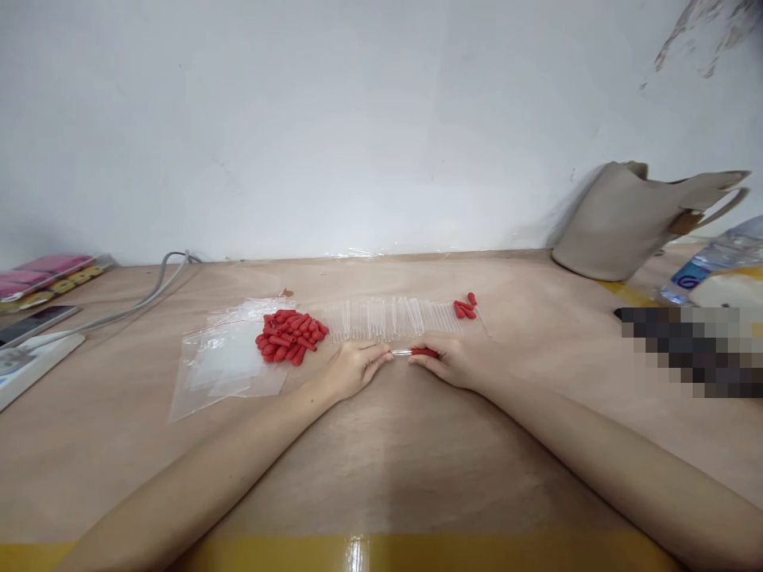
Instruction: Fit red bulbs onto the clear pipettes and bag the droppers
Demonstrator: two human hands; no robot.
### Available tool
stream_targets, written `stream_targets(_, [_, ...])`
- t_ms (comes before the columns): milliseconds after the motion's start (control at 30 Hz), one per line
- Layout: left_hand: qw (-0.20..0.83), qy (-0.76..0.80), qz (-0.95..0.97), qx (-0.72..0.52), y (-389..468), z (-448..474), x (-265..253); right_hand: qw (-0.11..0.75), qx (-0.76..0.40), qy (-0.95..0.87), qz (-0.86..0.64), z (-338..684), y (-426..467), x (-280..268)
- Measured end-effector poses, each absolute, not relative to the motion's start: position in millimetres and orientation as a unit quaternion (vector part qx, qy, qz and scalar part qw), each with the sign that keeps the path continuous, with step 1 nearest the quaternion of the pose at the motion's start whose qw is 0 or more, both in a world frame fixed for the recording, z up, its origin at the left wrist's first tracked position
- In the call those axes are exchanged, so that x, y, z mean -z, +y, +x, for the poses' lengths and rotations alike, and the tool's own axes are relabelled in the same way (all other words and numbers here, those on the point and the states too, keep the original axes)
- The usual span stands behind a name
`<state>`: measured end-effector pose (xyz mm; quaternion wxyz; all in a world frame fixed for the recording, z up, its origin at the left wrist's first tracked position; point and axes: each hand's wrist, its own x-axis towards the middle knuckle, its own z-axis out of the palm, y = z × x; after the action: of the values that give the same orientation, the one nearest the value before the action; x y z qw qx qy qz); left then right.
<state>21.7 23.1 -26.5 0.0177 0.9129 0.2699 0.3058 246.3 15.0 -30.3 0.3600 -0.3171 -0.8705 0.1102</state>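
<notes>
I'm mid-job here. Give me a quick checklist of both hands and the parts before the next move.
1. Grip of the left hand on the clear tube: ok, pinching its left end.
2. Grip of the right hand on the red bulb: ok, fingers closed on it.
3. Bulb and tube in line: ok, end to end.
4. Bulb fully seated on the tube: cannot tell, the fingers partly hide it.
5. Row of clear tubes nearby: ok, just beyond the hands.
6. Plastic bags free of parts: not ok, the pile of red bulbs overlaps their right side.
</notes>
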Motion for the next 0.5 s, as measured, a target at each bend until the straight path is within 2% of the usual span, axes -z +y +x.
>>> stream_targets(133, [0.044, 0.279, 0.903, -0.324, 23, 24, 26, 0.408, -0.233, -0.805, -0.364, 247, 15, 30])
stream_targets(300, [0.015, 0.274, 0.904, -0.329, 21, 27, 20, 0.495, -0.365, -0.677, -0.404, 241, 12, 24])
stream_targets(500, [-0.006, 0.351, 0.875, -0.334, 15, 27, 16, 0.565, -0.378, -0.576, -0.454, 266, 46, -17])
